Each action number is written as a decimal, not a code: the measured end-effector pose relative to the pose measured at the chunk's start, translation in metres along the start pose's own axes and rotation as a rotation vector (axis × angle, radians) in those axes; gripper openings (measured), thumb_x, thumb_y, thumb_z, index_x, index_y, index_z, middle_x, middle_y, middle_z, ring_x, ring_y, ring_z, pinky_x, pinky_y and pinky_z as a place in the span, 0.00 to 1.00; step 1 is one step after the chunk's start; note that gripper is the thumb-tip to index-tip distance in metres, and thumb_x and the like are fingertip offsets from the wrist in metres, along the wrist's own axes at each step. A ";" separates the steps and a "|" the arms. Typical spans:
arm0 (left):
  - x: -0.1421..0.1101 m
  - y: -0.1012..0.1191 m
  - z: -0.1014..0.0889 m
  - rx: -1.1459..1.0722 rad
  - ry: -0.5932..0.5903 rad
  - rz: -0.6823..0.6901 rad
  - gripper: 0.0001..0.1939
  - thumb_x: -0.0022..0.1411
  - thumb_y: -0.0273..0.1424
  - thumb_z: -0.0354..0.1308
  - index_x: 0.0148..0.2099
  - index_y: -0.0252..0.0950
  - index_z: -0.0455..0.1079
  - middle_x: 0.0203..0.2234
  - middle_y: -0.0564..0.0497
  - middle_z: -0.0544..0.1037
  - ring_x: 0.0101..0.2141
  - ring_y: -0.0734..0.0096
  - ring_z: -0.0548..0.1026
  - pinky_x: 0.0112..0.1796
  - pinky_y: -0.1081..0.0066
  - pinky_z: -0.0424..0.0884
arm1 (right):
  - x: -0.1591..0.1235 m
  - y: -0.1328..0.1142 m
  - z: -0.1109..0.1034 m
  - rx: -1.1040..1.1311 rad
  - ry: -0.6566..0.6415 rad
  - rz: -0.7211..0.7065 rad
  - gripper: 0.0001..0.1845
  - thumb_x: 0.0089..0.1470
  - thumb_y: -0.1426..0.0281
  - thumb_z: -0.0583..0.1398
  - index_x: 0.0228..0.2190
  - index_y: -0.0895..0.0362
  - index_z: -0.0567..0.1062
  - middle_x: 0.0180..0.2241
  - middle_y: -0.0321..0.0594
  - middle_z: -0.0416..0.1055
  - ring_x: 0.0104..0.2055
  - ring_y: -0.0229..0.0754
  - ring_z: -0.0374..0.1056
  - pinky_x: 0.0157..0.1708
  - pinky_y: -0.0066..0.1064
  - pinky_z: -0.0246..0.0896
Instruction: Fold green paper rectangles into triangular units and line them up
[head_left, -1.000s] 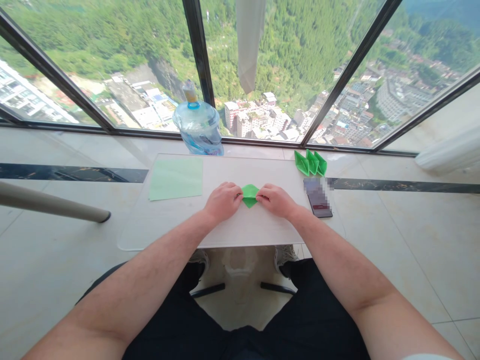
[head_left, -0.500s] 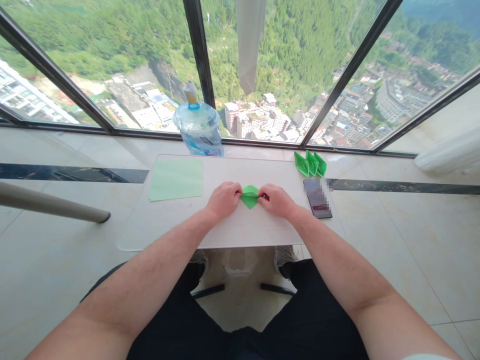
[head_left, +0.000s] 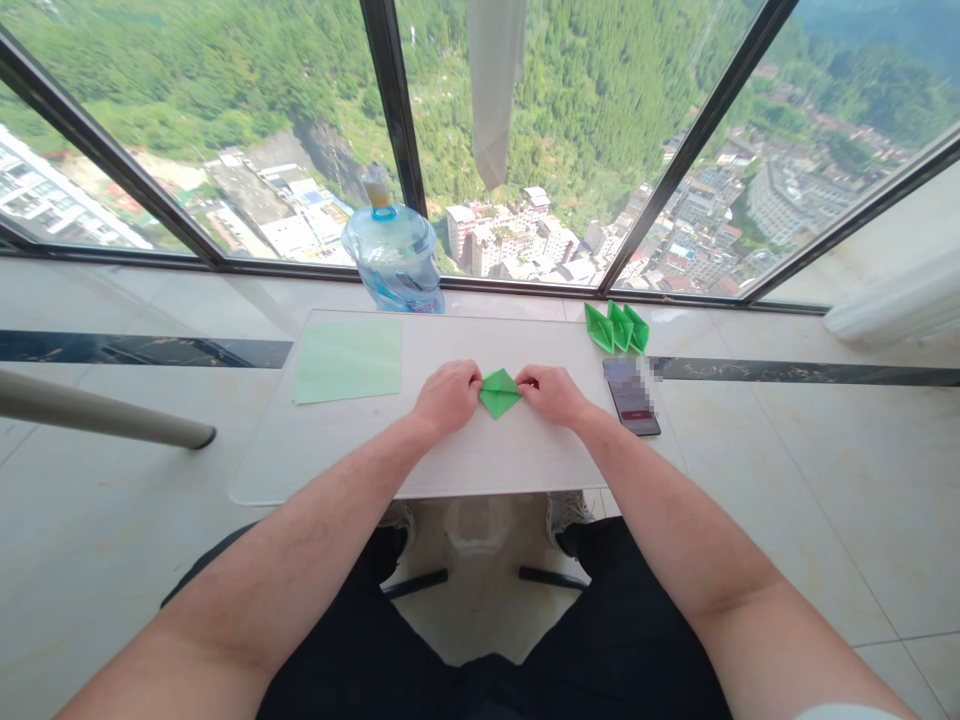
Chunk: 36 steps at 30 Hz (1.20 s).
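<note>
A small folded green paper [head_left: 499, 394], diamond-shaped with a crease or slit across its middle, lies over the white table [head_left: 352, 450]. My left hand [head_left: 450, 393] pinches its left corner between thumb and fingers. At the opposite corner my right hand [head_left: 551, 392] pinches the paper the same way. Three folded green paper boats [head_left: 617, 328] stand side by side near the table's far right corner. A flat stack or sheet of pale green paper [head_left: 349, 360] rests on the far left part of the table.
A phone [head_left: 632, 396] with its screen partly blurred lies right of my right hand. Behind the table stands a large water jug [head_left: 394, 258] by the window. A grey pole [head_left: 105, 408] reaches in from the left, above the tiled floor [head_left: 787, 480].
The green paper looks flatter and a little wider, with its middle less raised. Both hands keep hold of its corners, and the right fingers have shifted slightly. The camera view has moved a little.
</note>
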<state>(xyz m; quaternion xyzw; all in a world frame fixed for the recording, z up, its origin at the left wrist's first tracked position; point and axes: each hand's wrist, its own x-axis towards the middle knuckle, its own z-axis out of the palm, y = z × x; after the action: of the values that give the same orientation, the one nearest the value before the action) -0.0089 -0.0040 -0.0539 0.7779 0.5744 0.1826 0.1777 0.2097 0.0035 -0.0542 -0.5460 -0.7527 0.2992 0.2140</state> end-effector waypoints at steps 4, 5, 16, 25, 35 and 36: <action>0.001 0.000 0.001 0.033 0.012 0.033 0.06 0.63 0.31 0.55 0.37 0.38 0.73 0.38 0.45 0.77 0.44 0.57 0.74 0.47 0.61 0.70 | 0.001 -0.003 0.000 -0.057 -0.036 -0.033 0.09 0.55 0.77 0.59 0.33 0.56 0.80 0.32 0.37 0.79 0.34 0.39 0.70 0.38 0.28 0.59; 0.000 -0.001 0.002 0.043 0.013 0.041 0.05 0.62 0.31 0.56 0.37 0.38 0.74 0.38 0.45 0.77 0.44 0.57 0.74 0.47 0.61 0.70 | 0.001 -0.003 0.000 -0.080 -0.041 -0.054 0.09 0.55 0.76 0.59 0.32 0.56 0.80 0.32 0.37 0.78 0.34 0.39 0.69 0.38 0.29 0.59; 0.002 -0.011 0.003 0.066 0.041 0.212 0.11 0.63 0.30 0.56 0.39 0.38 0.80 0.37 0.46 0.79 0.42 0.58 0.74 0.49 0.60 0.70 | -0.011 -0.010 0.003 -0.441 0.013 -0.150 0.12 0.64 0.71 0.53 0.40 0.56 0.77 0.40 0.44 0.75 0.40 0.44 0.70 0.40 0.31 0.59; 0.004 -0.007 0.001 0.093 -0.044 0.280 0.14 0.63 0.29 0.53 0.39 0.40 0.82 0.37 0.46 0.80 0.42 0.59 0.74 0.49 0.60 0.71 | -0.011 -0.012 0.005 -0.405 -0.058 -0.155 0.12 0.63 0.70 0.56 0.40 0.53 0.81 0.43 0.43 0.76 0.42 0.43 0.72 0.43 0.30 0.61; 0.006 -0.004 -0.007 0.016 -0.005 0.067 0.11 0.60 0.30 0.55 0.37 0.41 0.80 0.34 0.48 0.83 0.39 0.59 0.78 0.46 0.63 0.71 | 0.001 -0.003 -0.003 -0.249 -0.016 -0.088 0.09 0.56 0.75 0.61 0.35 0.55 0.83 0.36 0.42 0.79 0.40 0.42 0.71 0.44 0.30 0.61; 0.006 -0.004 -0.007 0.002 -0.005 0.057 0.11 0.60 0.30 0.55 0.37 0.40 0.79 0.34 0.48 0.83 0.38 0.60 0.78 0.45 0.64 0.71 | 0.002 -0.003 -0.004 -0.224 -0.019 -0.070 0.09 0.56 0.75 0.61 0.34 0.55 0.83 0.35 0.41 0.79 0.39 0.42 0.72 0.43 0.30 0.61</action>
<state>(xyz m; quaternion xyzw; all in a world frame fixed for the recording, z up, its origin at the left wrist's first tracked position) -0.0141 0.0037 -0.0490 0.7947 0.5516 0.1852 0.1729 0.2090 0.0055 -0.0493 -0.5369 -0.8021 0.2108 0.1550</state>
